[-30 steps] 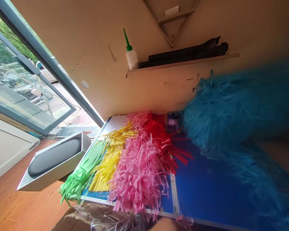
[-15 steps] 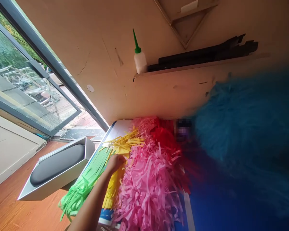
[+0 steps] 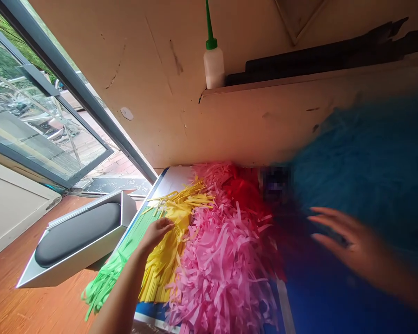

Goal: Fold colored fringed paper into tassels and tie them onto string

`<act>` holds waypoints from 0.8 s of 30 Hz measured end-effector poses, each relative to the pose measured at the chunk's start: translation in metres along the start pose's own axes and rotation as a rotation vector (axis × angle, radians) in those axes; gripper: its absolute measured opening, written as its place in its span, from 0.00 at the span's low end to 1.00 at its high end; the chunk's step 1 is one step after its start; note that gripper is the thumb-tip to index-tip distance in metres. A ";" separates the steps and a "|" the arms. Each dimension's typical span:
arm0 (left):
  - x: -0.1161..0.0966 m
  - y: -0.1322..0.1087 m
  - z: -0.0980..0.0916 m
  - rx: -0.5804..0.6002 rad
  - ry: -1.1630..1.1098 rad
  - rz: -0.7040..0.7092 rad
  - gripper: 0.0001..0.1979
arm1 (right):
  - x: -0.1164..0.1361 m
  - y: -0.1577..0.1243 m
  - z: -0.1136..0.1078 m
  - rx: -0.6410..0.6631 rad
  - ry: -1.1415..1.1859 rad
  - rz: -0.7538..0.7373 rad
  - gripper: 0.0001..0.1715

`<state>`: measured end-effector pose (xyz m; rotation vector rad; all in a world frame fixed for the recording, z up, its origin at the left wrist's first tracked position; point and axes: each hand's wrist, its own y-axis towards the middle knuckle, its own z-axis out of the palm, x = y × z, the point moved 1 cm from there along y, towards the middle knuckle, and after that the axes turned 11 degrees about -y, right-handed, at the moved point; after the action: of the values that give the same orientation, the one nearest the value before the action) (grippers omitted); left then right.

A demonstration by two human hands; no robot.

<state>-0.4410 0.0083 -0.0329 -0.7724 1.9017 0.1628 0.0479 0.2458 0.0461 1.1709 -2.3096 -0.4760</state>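
My left hand (image 3: 160, 230) is closed, its fingertips pinching the edge of a yellow fringed tissue-paper strip (image 3: 174, 215). Left of it lies green fringed paper (image 3: 141, 239), whose curled ends hang past the table edge. A big fluffy heap of pink fringed paper (image 3: 219, 260) borders the yellow on the right, with red fringed paper (image 3: 245, 192) behind. Over the blue tabletop (image 3: 316, 301) my right hand (image 3: 348, 241) hovers with its fingers apart, holding nothing. A large blurred blue fringed mass (image 3: 362, 167) fills the area beyond that hand.
On a narrow wall ledge (image 3: 282, 82) stand a white squeeze bottle (image 3: 214, 67) with a green nozzle and long dark pieces (image 3: 320, 58). A white box with a black padded top (image 3: 80, 234) sits on the wooden floor at left, near a glass door (image 3: 45, 125).
My right hand has come into view from the right. My left hand has shifted slightly left, and the yellow strip looks more spread out. The camera view has moved a little.
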 end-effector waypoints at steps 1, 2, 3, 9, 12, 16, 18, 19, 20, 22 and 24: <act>-0.002 -0.003 -0.003 -0.014 -0.023 0.001 0.16 | 0.025 0.011 0.018 0.078 0.116 -0.056 0.13; -0.004 -0.005 -0.005 -0.030 -0.041 0.002 0.18 | 0.054 0.025 0.040 0.186 0.273 -0.079 0.11; -0.006 -0.007 -0.007 -0.048 -0.056 0.002 0.20 | 0.085 0.040 0.065 0.309 0.442 -0.058 0.10; -0.016 -0.019 -0.007 -0.117 -0.099 0.033 0.21 | 0.235 0.125 0.193 0.742 0.803 0.387 0.07; -0.016 -0.023 -0.006 -0.119 -0.104 0.070 0.21 | 0.263 0.139 0.224 0.856 0.800 0.589 0.18; -0.016 -0.025 -0.007 -0.104 -0.071 0.123 0.19 | 0.273 0.137 0.244 0.919 0.816 0.751 0.16; -0.016 -0.026 -0.007 -0.106 -0.053 0.147 0.19 | 0.273 0.133 0.250 0.908 0.843 0.780 0.15; -0.017 -0.026 -0.006 -0.111 -0.046 0.158 0.19 | 0.273 0.131 0.253 0.894 0.857 0.785 0.14; -0.017 -0.026 -0.004 -0.118 -0.039 0.169 0.20 | 0.272 0.130 0.256 0.878 0.869 0.787 0.14; -0.018 -0.025 0.000 -0.139 -0.021 0.190 0.21 | 0.272 0.127 0.261 0.845 0.882 0.783 0.15; -0.018 -0.022 0.003 -0.158 0.003 0.201 0.21 | 0.272 0.125 0.265 0.814 0.884 0.767 0.17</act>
<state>-0.4206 0.0000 -0.0142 -0.6844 1.9853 0.4407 -0.3219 0.1158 -0.0293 0.4777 -1.8837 1.1144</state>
